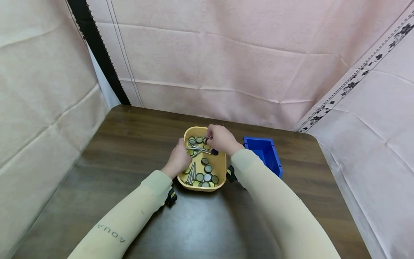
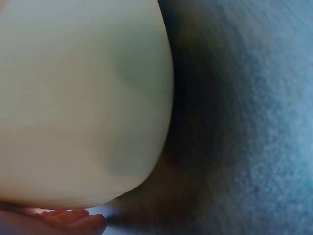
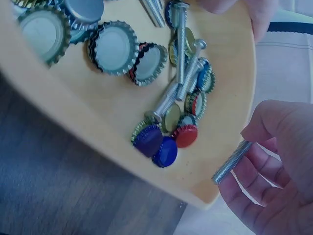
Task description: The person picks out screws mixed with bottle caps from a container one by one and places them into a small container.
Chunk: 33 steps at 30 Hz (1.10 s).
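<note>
A yellow tray (image 1: 222,169) stands on the table and holds several metal bottle caps (image 3: 113,48) and several long bolts (image 3: 181,54). At its left side, my left hand (image 1: 179,157) grips the rim, with fingertips showing on both sides of the edge in the right wrist view. Over the tray's far right corner, my right hand (image 3: 274,161) pinches one bolt (image 3: 232,162) between thumb and fingers; its threaded end sticks out and its other end is hidden in the hand. A sleeve fills much of the left wrist view.
A blue plastic bin (image 1: 277,162) is right of the tray, partly behind the right forearm. The brown wooden table (image 1: 136,144) has rounded far corners. Pale cloth (image 1: 226,64) hangs behind it and at both sides.
</note>
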{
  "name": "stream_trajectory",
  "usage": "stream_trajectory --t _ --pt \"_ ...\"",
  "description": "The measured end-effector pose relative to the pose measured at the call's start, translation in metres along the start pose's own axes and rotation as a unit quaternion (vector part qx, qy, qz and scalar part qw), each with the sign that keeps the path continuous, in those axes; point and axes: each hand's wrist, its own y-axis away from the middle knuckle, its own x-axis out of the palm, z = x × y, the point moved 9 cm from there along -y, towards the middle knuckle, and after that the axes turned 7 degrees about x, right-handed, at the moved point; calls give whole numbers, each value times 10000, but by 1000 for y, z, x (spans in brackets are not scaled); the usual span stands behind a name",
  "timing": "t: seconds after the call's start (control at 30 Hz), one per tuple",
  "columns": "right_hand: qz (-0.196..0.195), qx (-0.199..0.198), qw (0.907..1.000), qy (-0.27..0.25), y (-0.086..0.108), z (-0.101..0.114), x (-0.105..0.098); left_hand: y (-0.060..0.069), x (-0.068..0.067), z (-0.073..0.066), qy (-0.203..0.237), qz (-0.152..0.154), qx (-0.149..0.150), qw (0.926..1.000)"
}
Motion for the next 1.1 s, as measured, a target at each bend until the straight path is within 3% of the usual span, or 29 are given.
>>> stream_trajectory --t 0.33,0.57,1.1 --pt "-143 -34 9990 -430 16 -17 -26 2 -1 1 57 27 -27 10000" --pt "-350 40 9983 -462 27 -38 -43 2 -1 0 87 38 33 9999" --pt "-505 307 9946 -859 48 -91 -59 3 -1 -2 85 84 20 9999"
